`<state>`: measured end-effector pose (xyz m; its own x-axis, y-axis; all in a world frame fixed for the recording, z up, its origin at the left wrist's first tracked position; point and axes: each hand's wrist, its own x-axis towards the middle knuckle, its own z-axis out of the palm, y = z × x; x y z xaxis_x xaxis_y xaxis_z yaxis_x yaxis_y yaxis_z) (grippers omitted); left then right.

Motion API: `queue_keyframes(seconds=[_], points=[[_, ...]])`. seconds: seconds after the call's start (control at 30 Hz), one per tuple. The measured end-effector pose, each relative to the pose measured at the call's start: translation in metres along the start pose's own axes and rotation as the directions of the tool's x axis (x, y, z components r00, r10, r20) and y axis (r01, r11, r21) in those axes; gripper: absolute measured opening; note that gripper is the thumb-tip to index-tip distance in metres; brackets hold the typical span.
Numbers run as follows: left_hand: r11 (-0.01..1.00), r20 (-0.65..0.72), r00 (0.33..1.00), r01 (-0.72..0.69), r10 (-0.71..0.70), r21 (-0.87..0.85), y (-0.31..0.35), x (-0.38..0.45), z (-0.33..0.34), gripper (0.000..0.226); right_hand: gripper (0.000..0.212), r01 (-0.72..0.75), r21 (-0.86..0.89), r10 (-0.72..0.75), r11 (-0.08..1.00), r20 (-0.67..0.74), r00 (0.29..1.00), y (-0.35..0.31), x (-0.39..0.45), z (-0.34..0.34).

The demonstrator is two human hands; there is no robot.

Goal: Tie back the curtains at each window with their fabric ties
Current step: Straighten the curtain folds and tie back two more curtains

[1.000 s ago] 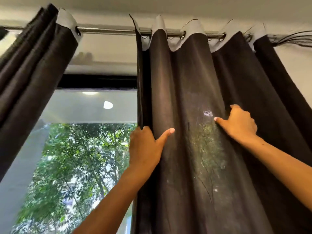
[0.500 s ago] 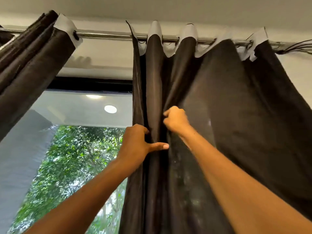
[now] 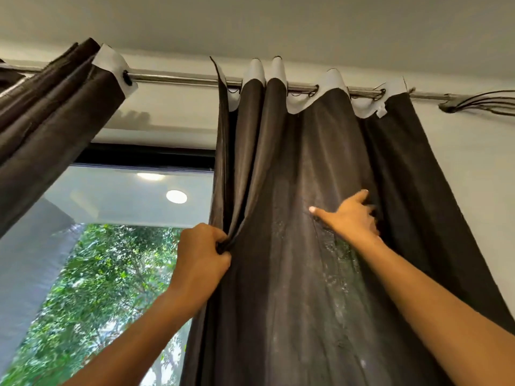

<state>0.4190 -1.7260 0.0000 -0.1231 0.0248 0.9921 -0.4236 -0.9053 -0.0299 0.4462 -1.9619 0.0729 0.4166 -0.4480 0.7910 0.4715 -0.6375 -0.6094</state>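
Note:
A dark brown curtain (image 3: 295, 151) hangs from a metal rod (image 3: 178, 79) on the right of the window. My left hand (image 3: 200, 254) grips several gathered folds at the curtain's left edge. My right hand (image 3: 348, 215) is farther right on the same curtain, thumb stretched left across the cloth and fingers hooked into a fold. A second dark curtain (image 3: 55, 121) hangs bunched at the upper left. No fabric tie shows.
The window glass (image 3: 111, 260) shows green trees outside, with a black frame (image 3: 145, 156) along its top. A bundle of dark cables (image 3: 479, 103) runs along the wall at the rod's right end. The ceiling is close above the rod.
My right hand has left the folds beside my left hand and moved right to a further fold. My left hand now clutches the gathered pleats more tightly.

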Motion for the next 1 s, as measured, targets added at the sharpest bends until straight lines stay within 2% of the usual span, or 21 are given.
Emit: queue_keyframes(seconds=[0.03,0.07,0.13,0.2,0.27,0.3,0.37,0.43,0.5,0.53,0.57,0.63,0.67,0.77,0.8,0.83,0.9,0.93,1.0], points=[[1.0,0.003,1.0,0.003,-0.002,-0.026,0.0,-0.001,0.001,0.009,0.115,0.008,0.018,-0.008,1.0,0.001,1.0,0.002,0.001,0.001],[0.999,0.009,1.0,0.008,-0.008,-0.054,0.001,-0.003,0.002,0.012,0.105,0.031,0.019,-0.03,0.999,-0.039,0.999,0.003,0.001,0.003],[0.992,0.032,0.999,0.031,-0.028,-0.124,0.002,-0.004,0.003,0.018,0.065,0.115,-0.037,-0.12,0.993,-0.158,0.98,-0.004,-0.001,0.008],[0.98,0.059,0.998,0.029,-0.018,-0.198,0.001,-0.006,0.005,0.035,0.038,0.207,-0.089,-0.218,0.974,-0.145,0.965,-0.019,-0.008,0.016],[0.973,0.045,0.999,0.006,0.004,-0.231,0.006,-0.007,0.005,0.063,0.033,0.327,-0.034,-0.328,0.944,-0.036,0.944,-0.047,-0.019,0.027],[0.972,0.024,1.0,0.003,0.002,-0.235,0.01,-0.007,0.004,0.067,0.031,0.389,0.041,-0.39,0.92,0.025,0.92,-0.065,-0.028,0.032],[0.975,0.01,1.0,0.015,-0.013,-0.222,0.016,-0.003,0.002,0.068,0.027,0.459,0.233,-0.496,0.857,0.136,0.858,-0.099,-0.046,0.037],[0.985,-0.009,1.0,0.017,-0.018,-0.169,0.017,0.003,-0.004,0.066,0.024,0.423,0.406,-0.546,0.81,0.257,0.798,-0.122,-0.054,0.033],[0.992,0.003,0.999,0.049,-0.049,-0.116,0.012,0.007,-0.009,0.058,0.022,0.434,0.398,-0.56,0.808,0.29,0.776,-0.122,-0.048,0.022],[0.993,0.027,0.997,0.073,-0.071,-0.093,0.01,0.007,-0.01,0.052,0.024,0.487,0.318,-0.567,0.813,0.242,0.787,-0.116,-0.044,0.015],[0.993,0.055,0.995,0.091,-0.087,-0.078,0.008,0.006,-0.011,0.045,0.022,0.54,0.196,-0.568,0.818,0.135,0.812,-0.106,-0.038,0.008],[0.992,0.083,0.992,0.106,-0.1,-0.068,0.004,0.003,-0.01,0.035,0.028,0.503,-0.053,-0.505,0.863,-0.142,0.852,-0.083,-0.031,0.0],[0.992,0.077,0.992,0.107,-0.102,-0.069,0.002,0.002,-0.009,0.033,0.037,0.463,-0.145,-0.485,0.875,-0.229,0.844,-0.071,-0.032,-0.003],[0.994,0.033,0.996,0.085,-0.083,-0.067,-0.001,-0.001,-0.007,0.03,0.066,0.41,-0.38,-0.546,0.829,-0.388,0.743,-0.045,-0.03,-0.003],[0.996,0.03,0.997,0.067,-0.066,-0.056,-0.002,-0.001,-0.007,0.029,0.076,0.356,-0.402,-0.516,0.844,-0.423,0.745,-0.039,-0.027,-0.003],[0.997,0.03,0.998,0.054,-0.052,-0.051,-0.002,-0.002,-0.006,0.027,0.084,0.274,-0.396,-0.44,0.877,-0.428,0.79,-0.034,-0.022,-0.004],[0.997,0.02,0.999,0.047,-0.046,-0.067,0.0,-0.002,-0.006,0.024,0.089,0.123,-0.33,-0.235,0.936,-0.324,0.916,-0.027,-0.014,-0.009],[0.996,0.017,0.999,0.048,-0.047,-0.072,0.0,-0.002,-0.007,0.024,0.082,0.101,-0.266,-0.166,0.959,-0.233,0.958,-0.024,-0.012,-0.01],[0.996,0.019,0.999,0.046,-0.045,-0.082,0.003,-0.004,-0.009,0.026,0.046,0.169,-0.2,-0.195,0.965,-0.119,0.974,-0.023,-0.017,-0.005]])
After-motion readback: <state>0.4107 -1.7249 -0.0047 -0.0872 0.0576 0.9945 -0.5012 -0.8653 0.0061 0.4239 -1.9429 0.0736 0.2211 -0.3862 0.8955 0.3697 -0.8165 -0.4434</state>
